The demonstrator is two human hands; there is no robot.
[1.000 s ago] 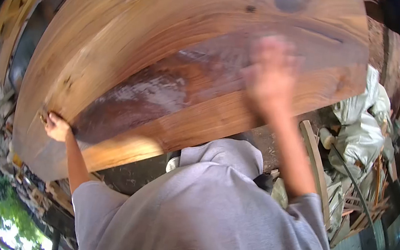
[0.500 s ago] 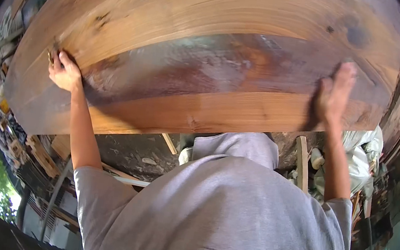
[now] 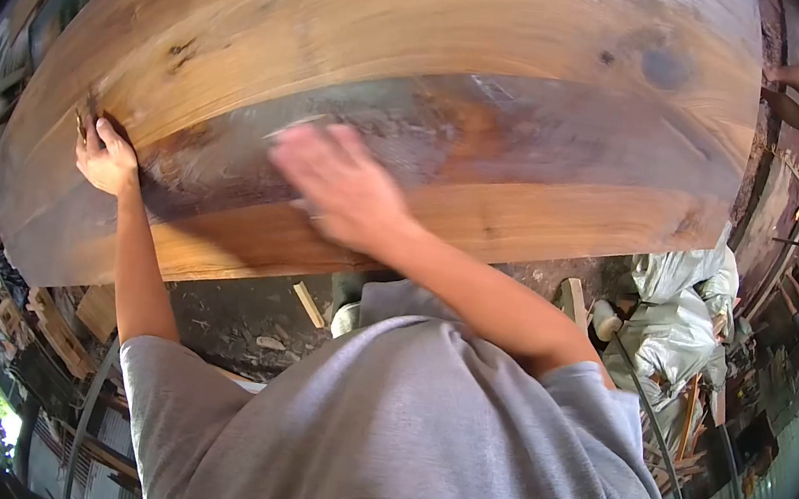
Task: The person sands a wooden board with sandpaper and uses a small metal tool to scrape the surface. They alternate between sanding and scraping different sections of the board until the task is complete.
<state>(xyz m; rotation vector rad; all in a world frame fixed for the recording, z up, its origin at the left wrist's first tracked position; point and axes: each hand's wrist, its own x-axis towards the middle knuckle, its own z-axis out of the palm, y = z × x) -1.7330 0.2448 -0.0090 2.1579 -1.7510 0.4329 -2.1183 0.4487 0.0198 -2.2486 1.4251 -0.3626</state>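
Note:
A large wooden slab with a dark, streaky band along its middle fills the upper view. My left hand rests near its left end, fingers curled beside a small brownish thing that I cannot make out. My right hand lies over the dark band left of centre, palm down and smeared by motion. From under its fingers pokes the edge of a thin pale sheet; the rest of the sheet is hidden by the hand.
Silvery plastic sacks stand below the slab's right end. A wood offcut lies on the dark ground. Scrap wood is heaped at left. Another person's bare limbs show at upper right.
My right hand has swept from the slab's right end leftward across the dark band. My left hand keeps its place on the slab, while the whole view has shifted slightly.

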